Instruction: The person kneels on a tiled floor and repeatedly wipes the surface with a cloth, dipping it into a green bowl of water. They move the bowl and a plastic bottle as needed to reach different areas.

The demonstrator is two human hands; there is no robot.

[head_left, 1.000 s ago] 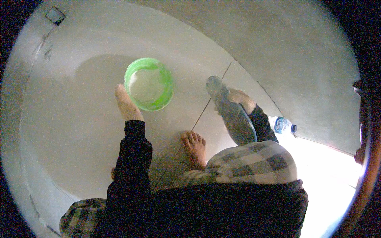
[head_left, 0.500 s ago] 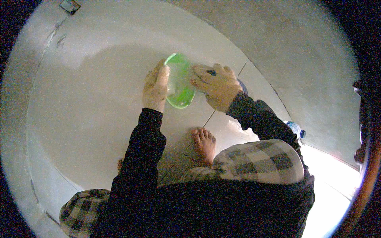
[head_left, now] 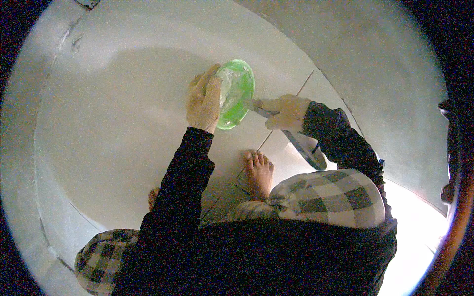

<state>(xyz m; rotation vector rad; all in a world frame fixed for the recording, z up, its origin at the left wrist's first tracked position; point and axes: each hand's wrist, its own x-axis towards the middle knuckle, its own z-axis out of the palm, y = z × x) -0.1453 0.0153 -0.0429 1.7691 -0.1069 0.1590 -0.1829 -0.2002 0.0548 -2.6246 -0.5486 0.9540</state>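
Observation:
In my left hand [head_left: 204, 101] is a green bowl [head_left: 242, 91], tilted on its side. My fingers and thumb close on its left rim. White paste [head_left: 227, 89] coats its inner wall. My right hand [head_left: 286, 111] is just right of the bowl, closed round a long, narrow flat tool [head_left: 307, 152] with a dark edge and a rounded end. One end of this tool points at the bowl's lower right rim; the other reaches back toward my right knee. The hand partly covers it, so its exact kind is unclear.
Below the bowl is a pale tiled floor [head_left: 123, 163] with dark joint lines. My bare foot [head_left: 257, 175] rests on it. A grey wall [head_left: 390, 84] curves along the right. Bright light falls on the floor [head_left: 412, 237] at lower right. A small dark-edged fitting [head_left: 89, 4] sits at top left.
The bowl and my left hand have moved slightly right and up, and the bowl's inside shows more. My right hand has shifted right and down and turned, bringing the long tool into view.

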